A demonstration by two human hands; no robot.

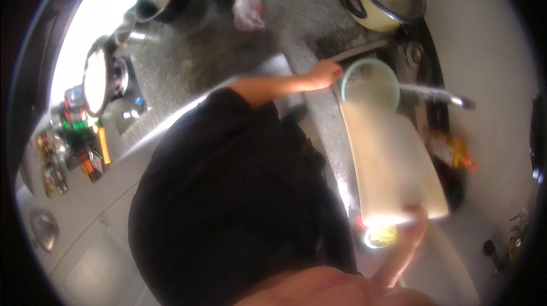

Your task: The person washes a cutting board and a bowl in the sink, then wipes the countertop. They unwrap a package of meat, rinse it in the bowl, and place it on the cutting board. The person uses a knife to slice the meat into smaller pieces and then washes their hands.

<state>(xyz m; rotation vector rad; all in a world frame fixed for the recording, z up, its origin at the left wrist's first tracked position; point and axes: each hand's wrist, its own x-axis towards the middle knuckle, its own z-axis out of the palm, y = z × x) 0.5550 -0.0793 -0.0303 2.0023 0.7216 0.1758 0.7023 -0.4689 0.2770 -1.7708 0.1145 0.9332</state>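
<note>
A pale cutting board lies lengthwise before me, its far end overlapping the rim of a round bowl with a pale green edge. My left hand is closed at the bowl's near side, its fingertips at the rim. My right hand grips the opposite end of the board, thumb side over the top and the other fingers hidden. A grey blur runs along the board's surface; I cannot tell what it is. Blur also hides the bowl's contents.
A faucet reaches over the bowl from the right. A cream lidded pot stands at the top right. On the grey counter lies a plastic-wrapped packet. Below the board's end sits a small container with yellow contents.
</note>
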